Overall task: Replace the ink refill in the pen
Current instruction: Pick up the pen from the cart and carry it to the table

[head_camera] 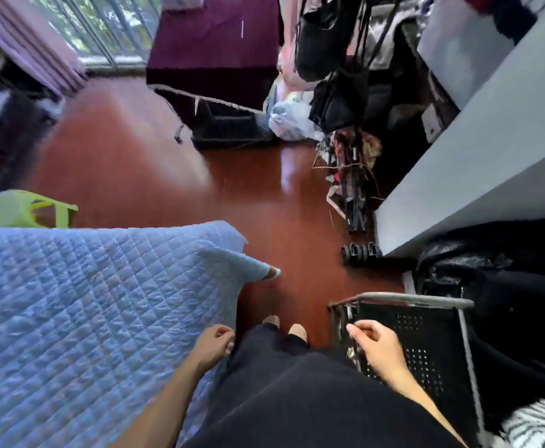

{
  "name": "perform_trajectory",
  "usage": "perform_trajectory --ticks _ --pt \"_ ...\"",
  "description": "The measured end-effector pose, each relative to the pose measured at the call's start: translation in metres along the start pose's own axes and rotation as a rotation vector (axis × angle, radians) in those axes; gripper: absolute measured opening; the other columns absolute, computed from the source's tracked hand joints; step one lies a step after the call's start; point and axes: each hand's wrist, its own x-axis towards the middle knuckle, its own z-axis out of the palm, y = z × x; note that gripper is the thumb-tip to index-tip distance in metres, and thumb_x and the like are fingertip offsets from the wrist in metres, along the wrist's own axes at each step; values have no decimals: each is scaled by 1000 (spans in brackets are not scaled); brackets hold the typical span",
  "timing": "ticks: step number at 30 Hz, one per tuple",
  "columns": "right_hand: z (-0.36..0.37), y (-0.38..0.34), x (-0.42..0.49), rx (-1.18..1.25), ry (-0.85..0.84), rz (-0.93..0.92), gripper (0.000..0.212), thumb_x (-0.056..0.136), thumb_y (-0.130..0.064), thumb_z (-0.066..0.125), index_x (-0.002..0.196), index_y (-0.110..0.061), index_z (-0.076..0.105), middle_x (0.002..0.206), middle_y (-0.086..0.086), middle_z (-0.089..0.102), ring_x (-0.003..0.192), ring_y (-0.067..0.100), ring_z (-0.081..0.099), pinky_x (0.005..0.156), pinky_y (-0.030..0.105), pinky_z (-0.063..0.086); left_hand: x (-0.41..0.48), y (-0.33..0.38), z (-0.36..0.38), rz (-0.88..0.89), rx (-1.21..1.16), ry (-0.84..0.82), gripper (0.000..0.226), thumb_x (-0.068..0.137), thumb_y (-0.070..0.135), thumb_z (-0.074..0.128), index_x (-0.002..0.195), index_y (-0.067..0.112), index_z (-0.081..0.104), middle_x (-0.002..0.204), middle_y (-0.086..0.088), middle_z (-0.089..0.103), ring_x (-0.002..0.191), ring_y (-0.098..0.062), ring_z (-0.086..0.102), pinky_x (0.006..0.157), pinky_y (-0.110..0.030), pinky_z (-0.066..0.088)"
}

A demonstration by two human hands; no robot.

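scene: person stands on a red wood floor (154, 150), looking down past dark clothing; bare toes show just ahead of the hem
landmark: blue quilted bed cover (86, 302), fills the lower left
left hand (214, 344): hangs right at the quilt's near edge, fingers loosely curled in, nothing visible in it; whether it holds something small, cannot tell
right hand (379, 349): on the far side of the body from the quilt, over a black perforated chair (419, 344); fingers curled, thumb tucked to forefinger, no object seen in the pinch
why hands are so: both look relaxed at the sides, like walking or standing posture, not a working grip (my read)
pen: not in view anywhere
ink refill: not in view either; frame is motion-blurred so small items could be missed
other stuff: green plastic stool (38, 210) beyond the quilt's far edge; grey desk surface (491, 150) well across the floor from the quilt; hanging black bags (329, 37) and a dark purple covered cabinet (216, 43) far past the quilt
task stage: judged not started or between steps, since no task items are in hand
next need: probably locating the pen and refill, maybe on the desk side; guess only
risk: none obvious beyond floor clutter near the desk
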Motion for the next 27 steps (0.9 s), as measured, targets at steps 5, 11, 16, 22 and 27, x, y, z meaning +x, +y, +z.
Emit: perform_trajectory --ticks 5,11,16,22,27 --pt "-2 -22 31 -47 -70 -25 10 95 -15 81 87 -17 77 76 1 77 61 16 63 54 11 49 -12 -32 -4 -113 -3 35 24 103 3 50 80 7 58 67 -9 53 50 -11 43 42 -14 34" --pt "1 -54 85 -94 -98 -8 8 93 -19 83 89 -19 77 82 6 79 68 17 66 71 36 56 -5 -38 -15 -233 44 23 43 99 -6 51 61 12 54 57 -1 49 48 -4 42 42 -10 35" --pt "-1 -100 138 -172 -64 -48 9 91 -28 85 85 -27 77 77 -13 80 79 13 73 76 32 56 40 12 -44 -217 59 51 40 98 -9 53 62 8 55 55 -3 50 28 5 44 34 -7 34" --pt "-11 -183 204 -121 27 -74 9 97 -29 79 91 -32 73 94 -8 77 85 13 73 72 25 52 117 123 -80 -99 55 -7 36 100 -4 42 67 10 44 64 -11 45 44 -12 37 44 -23 27" --pt "-1 -235 258 -77 12 -68 9 99 -31 75 101 -22 76 91 1 76 82 17 70 67 22 48 173 236 -104 22 -106 -10 24 98 1 46 78 10 55 70 -12 54 52 -15 44 49 -22 36"
